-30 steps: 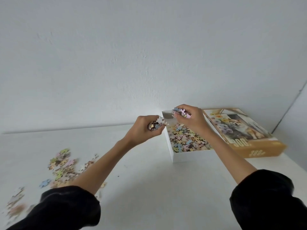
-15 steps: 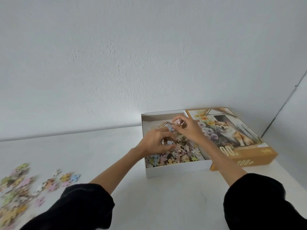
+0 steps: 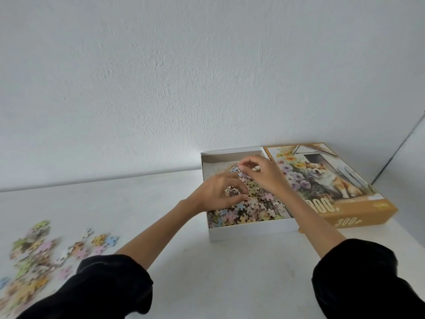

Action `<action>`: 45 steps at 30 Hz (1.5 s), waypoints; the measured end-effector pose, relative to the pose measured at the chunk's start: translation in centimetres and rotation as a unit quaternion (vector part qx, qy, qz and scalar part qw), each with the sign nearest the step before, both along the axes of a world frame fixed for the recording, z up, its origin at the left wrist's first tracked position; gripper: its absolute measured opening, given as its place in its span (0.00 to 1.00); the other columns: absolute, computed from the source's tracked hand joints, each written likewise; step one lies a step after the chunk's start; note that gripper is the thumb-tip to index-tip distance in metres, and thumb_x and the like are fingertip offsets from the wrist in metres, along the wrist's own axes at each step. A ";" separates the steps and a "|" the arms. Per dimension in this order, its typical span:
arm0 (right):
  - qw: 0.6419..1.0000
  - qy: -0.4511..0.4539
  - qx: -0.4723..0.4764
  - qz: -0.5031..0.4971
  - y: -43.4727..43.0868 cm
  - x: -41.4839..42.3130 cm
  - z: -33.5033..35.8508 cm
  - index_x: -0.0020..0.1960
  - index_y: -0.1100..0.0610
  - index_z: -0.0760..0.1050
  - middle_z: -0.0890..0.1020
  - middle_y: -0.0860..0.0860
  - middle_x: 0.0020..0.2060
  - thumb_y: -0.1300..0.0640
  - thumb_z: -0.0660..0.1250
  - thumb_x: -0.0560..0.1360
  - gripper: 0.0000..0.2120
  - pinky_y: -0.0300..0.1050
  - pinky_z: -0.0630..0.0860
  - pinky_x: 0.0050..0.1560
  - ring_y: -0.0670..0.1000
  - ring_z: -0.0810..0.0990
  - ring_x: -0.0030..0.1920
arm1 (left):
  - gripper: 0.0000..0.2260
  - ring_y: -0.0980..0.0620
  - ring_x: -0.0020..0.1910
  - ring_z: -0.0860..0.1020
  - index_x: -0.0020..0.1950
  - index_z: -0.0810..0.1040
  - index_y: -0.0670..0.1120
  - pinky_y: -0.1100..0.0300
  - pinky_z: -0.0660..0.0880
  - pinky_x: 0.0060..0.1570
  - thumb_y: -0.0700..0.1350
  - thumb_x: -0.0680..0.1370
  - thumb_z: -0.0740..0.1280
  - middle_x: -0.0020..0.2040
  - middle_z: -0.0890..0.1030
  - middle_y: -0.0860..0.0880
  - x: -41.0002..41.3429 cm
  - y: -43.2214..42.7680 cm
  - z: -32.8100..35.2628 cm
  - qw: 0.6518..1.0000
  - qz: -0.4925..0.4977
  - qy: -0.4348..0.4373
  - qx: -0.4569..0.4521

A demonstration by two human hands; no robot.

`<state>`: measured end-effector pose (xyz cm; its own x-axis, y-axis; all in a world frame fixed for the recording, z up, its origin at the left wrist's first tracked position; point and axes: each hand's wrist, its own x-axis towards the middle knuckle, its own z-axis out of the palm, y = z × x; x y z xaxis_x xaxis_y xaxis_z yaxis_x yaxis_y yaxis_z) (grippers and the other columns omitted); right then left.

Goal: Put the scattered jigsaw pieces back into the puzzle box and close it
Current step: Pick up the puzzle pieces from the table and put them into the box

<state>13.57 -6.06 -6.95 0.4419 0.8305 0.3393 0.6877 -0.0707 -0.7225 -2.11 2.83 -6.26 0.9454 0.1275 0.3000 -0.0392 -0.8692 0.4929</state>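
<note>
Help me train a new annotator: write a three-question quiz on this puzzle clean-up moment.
1. True or false: the lid is already on the puzzle box.
2. Multiple choice: where on the table do the loose pieces lie? A. far to the left of the box. B. to the right of the lid. C. on top of the lid.
3. Short answer: what does the left hand grip above the box?

Key: 1. False: the lid lies picture side up beside the open box, on its right. 2. A. 3. A clump of jigsaw pieces.
</note>
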 end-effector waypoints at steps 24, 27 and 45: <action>0.982 0.033 0.022 0.186 7.3 -27.8 2.3 0.48 0.52 0.79 0.79 0.46 0.42 0.59 0.66 0.74 0.06 0.41 0.73 0.48 0.45 0.78 0.46 | 0.11 0.61 0.45 0.79 0.49 0.81 0.50 0.60 0.76 0.47 0.54 0.76 0.62 0.46 0.82 0.55 -32.6 5.2 2.8 0.981 0.193 -0.031 -0.005; 0.980 -0.003 0.000 0.197 7.7 -30.3 0.1 0.50 0.49 0.78 0.79 0.48 0.45 0.55 0.67 0.73 0.06 0.43 0.71 0.52 0.48 0.76 0.50 | 0.13 0.60 0.47 0.78 0.51 0.81 0.50 0.56 0.76 0.50 0.57 0.75 0.63 0.48 0.81 0.55 -36.7 5.7 1.8 0.976 0.215 -0.024 -0.012; 0.950 -0.078 -0.217 0.212 4.9 -39.6 -5.5 0.72 0.36 0.43 0.39 0.45 0.75 0.20 0.41 0.59 0.44 0.51 0.34 0.71 0.47 0.33 0.73 | 0.28 0.59 0.67 0.55 0.70 0.61 0.59 0.46 0.60 0.69 0.66 0.72 0.60 0.71 0.59 0.52 -44.7 5.0 -5.4 0.973 0.210 0.079 0.055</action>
<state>-26.03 -1.21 -12.45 0.0089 0.9991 -0.0408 0.8170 -0.0308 -0.5758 -46.84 7.85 -11.67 0.8519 0.4884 0.1891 0.4000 -0.8398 0.3669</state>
